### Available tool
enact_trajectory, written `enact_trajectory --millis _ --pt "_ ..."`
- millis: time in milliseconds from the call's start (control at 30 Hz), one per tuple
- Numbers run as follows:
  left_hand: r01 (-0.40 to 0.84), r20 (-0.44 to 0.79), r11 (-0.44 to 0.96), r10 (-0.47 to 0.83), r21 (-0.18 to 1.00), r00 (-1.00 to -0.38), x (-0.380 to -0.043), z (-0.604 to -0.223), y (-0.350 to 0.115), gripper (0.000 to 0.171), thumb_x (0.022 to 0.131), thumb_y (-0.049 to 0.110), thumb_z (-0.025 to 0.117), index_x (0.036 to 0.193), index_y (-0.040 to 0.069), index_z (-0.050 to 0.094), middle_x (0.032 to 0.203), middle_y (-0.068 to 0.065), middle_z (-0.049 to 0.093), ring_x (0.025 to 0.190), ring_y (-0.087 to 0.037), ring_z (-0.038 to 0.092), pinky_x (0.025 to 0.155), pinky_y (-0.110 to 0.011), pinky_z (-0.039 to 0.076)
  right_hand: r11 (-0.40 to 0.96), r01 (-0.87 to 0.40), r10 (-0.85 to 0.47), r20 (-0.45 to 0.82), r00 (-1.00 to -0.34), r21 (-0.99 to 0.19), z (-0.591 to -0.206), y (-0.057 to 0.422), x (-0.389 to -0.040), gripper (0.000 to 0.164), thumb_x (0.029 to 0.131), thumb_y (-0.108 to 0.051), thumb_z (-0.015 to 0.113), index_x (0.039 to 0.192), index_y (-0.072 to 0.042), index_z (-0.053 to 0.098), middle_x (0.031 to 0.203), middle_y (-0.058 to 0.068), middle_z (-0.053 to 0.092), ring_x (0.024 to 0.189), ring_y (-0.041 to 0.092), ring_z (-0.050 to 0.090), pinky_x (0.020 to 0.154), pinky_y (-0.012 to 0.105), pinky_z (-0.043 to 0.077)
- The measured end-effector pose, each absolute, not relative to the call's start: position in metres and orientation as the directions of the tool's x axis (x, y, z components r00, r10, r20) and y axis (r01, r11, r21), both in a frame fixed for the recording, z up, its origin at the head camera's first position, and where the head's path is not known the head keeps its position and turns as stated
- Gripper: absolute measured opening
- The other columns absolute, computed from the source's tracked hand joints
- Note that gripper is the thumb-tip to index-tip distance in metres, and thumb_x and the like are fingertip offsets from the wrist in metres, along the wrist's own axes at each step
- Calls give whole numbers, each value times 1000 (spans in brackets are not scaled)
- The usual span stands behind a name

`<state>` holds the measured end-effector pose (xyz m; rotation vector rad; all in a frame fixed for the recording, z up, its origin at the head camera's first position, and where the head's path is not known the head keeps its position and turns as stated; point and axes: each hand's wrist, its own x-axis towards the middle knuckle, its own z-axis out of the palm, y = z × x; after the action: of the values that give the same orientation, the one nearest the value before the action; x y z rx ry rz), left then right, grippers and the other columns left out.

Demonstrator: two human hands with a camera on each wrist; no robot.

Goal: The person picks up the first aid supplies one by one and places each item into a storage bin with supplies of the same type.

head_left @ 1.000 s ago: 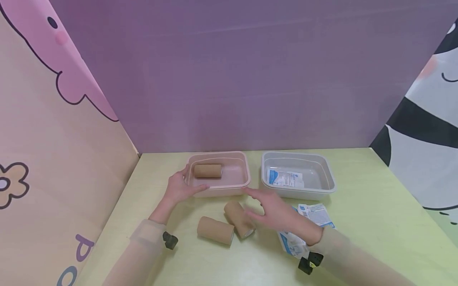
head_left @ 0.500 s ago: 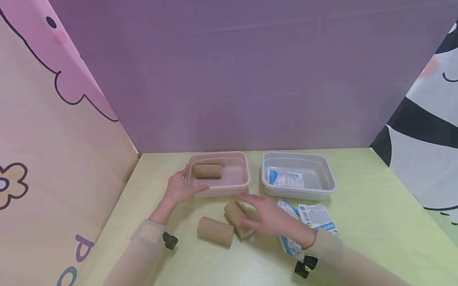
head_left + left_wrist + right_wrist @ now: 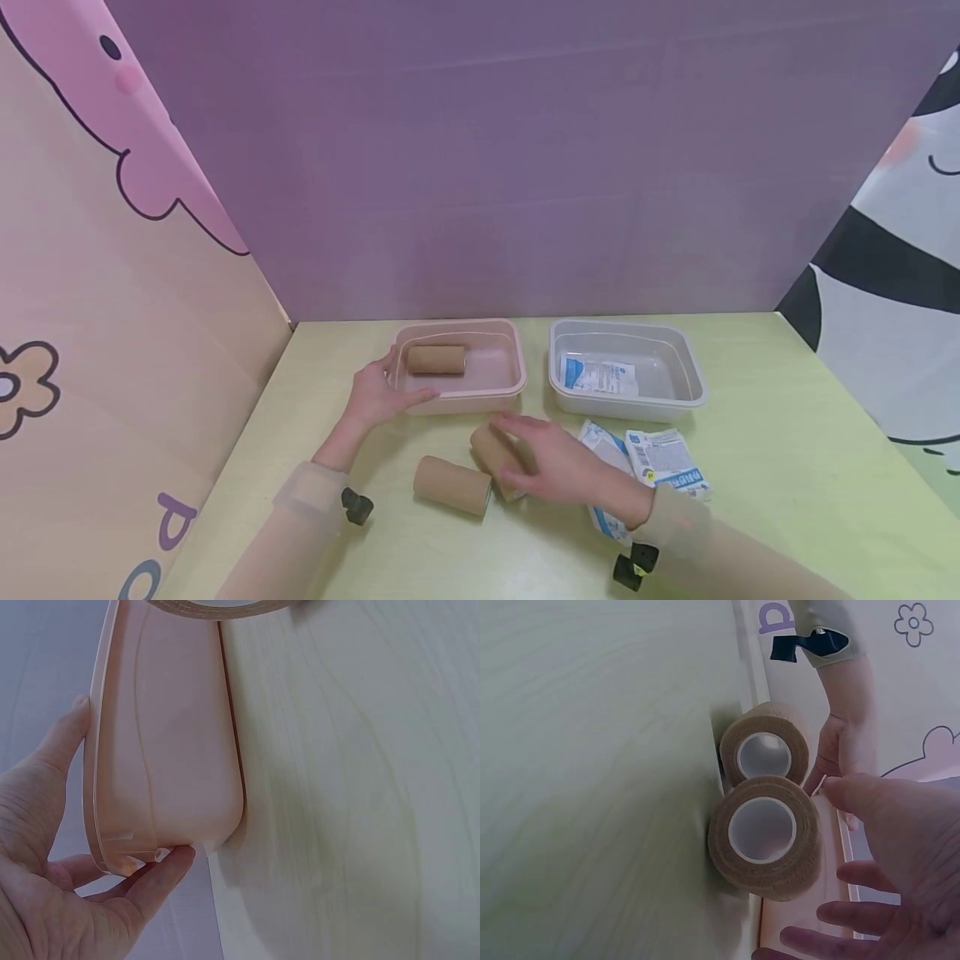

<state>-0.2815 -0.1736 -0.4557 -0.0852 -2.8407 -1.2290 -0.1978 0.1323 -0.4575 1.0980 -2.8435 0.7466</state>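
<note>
Hands at work on table [image 3: 787, 467]: left hand [image 3: 372, 395] gripping pink tub [image 3: 495, 396] corner; right hand [image 3: 551, 465], fingers spread, over brown roll [image 3: 491, 448] beside second roll [image 3: 452, 485]. Packet [image 3: 667, 460] print unreadable.

3 tan rolls [image 3: 451, 485], pink tub [image 3: 510, 385], grey tub [image 3: 686, 392] (blue-white pkts [image 3: 666, 457]), purple backdrop [image 3: 480, 167].

The left hand [image 3: 375, 396] reached toward 12 o'clock, its grip curled; the right hand [image 3: 551, 465] stretched toward 10 o'clock, fingers [image 3: 855, 874] loosely spread.
</note>
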Motion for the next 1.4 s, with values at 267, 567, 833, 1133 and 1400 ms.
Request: enact_trajectory --millis 267,567,833,1133,1400 --pt "61 56 688 30 723 -998 -280 -455 -173 116 77 50 93 161 -5 36 162 -32 43 153 -45 42 121 -56 44 659 -604 -624 122 -771 -448 -464 129 -195 78 92 -34 82 156 -2 50 157 27 54 143 43 56 119 56 46" --pt "75 71 695 34 715 -997 -281 -456 -173 115 78 50 93 161 -5 36 162 -33 43 152 -45 43 121 -56 44 643 -601 -626 128 -770 -475 -464 126 -190 80 89 -28 86 155 -2 50 154 26 57 137 41 62 115 54 51" --pt "60 56 697 28 714 -998 -281 -456 -173 116 78 51 93 162 -4 35 162 -32 43 152 -46 43 121 -57 44 638 -611 -637 125 -761 -468 -463 124 -190 79 87 -19 85 155 1 49 152 27 58 135 42 63 115 55 51" --pt "64 56 691 34 720 -998 -279 -456 -172 115 78 50 93 162 -5 35 162 -33 42 153 -46 42 121 -57 43 655 -583 -590 158 -792 -480 -463 127 -190 80 78 -11 88 151 -2 56 143 15 68 125 31 68 107 49 57" --pt "73 71 693 31 718 -997 -280 -455 -172 112 79 47 93 161 -5 36 162 -32 43 152 -44 44 120 -56 45 670 -570 -548 201 -812 -475 -452 136 -197 82 76 -9 86 152 -4 56 138 12 71 113 22 70 96 41 61"
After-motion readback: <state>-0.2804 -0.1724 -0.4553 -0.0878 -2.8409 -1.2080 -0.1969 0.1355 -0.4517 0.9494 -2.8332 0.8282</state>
